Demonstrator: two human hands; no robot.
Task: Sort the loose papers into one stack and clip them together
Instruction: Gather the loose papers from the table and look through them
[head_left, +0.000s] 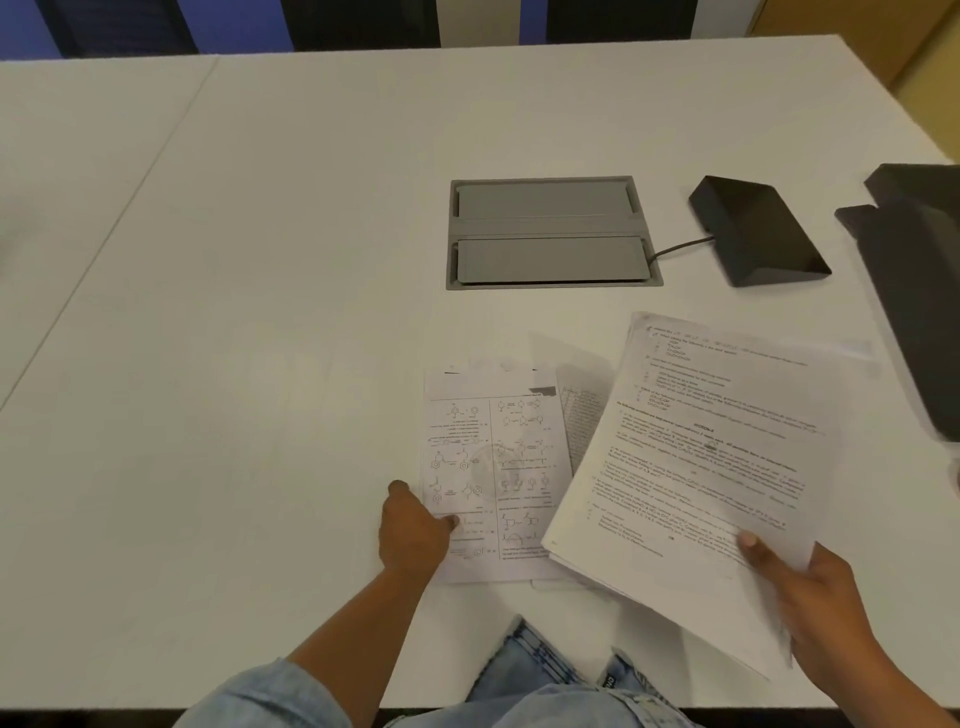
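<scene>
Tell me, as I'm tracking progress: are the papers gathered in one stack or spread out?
Spread out. The right hand holds a bundle; a diagram sheet lies on the table, touched by the left hand.

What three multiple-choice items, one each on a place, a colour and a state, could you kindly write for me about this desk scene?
1. Where is the black wedge-shaped device?
A. On top of the papers
B. Right of the grey hatch
C. On the person's lap

2. What colour is the table?
A. White
B. Red
C. Green

3. In what state is the text-covered sheaf?
A. Crumpled into a ball
B. Pinned under the device
C. Gripped by the right hand

Answers: B, it sits on the table beside the hatch's right side; A, the bare top shows white; C, the hand clasps the sheaf's near corner.
</scene>
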